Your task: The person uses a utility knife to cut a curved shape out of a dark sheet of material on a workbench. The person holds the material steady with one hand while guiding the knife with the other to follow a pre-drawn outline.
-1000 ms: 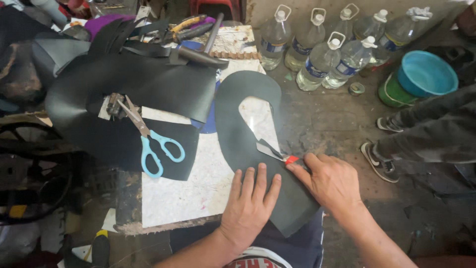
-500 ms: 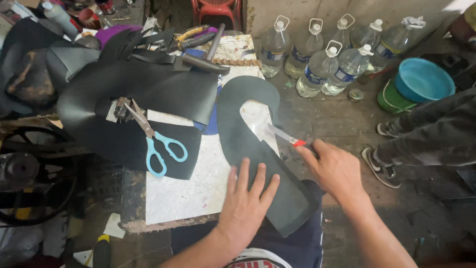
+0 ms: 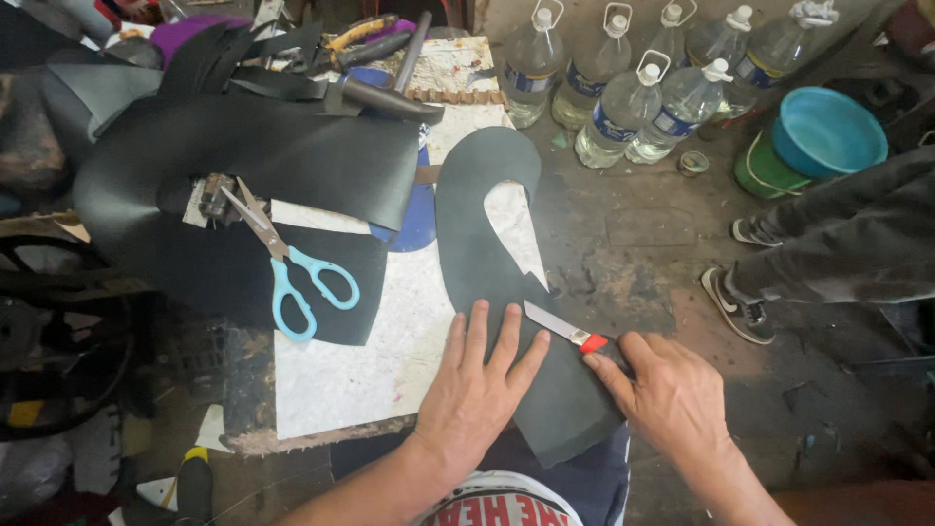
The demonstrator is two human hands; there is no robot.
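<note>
Head view shows a curved dark leather piece (image 3: 487, 263) lying on the pale tabletop (image 3: 370, 360), its lower end hanging over the near edge. Left hand (image 3: 477, 390) lies open and flat on it, apparently to pin it against slipping. Right hand (image 3: 672, 399) is closed around a red-handled knife (image 3: 565, 327), its blade laid on the leather's right edge. Blue-handled scissors (image 3: 292, 263) rest on a black sheet (image 3: 292, 156) to the left. Compared with half a second ago, the knife sits lower along the edge, nearer the pinning hand.

Clear plastic bottles (image 3: 623, 93) with blue-and-white labels (image 3: 612, 130), on the floor beyond the worktop (image 3: 370, 370)
</note>
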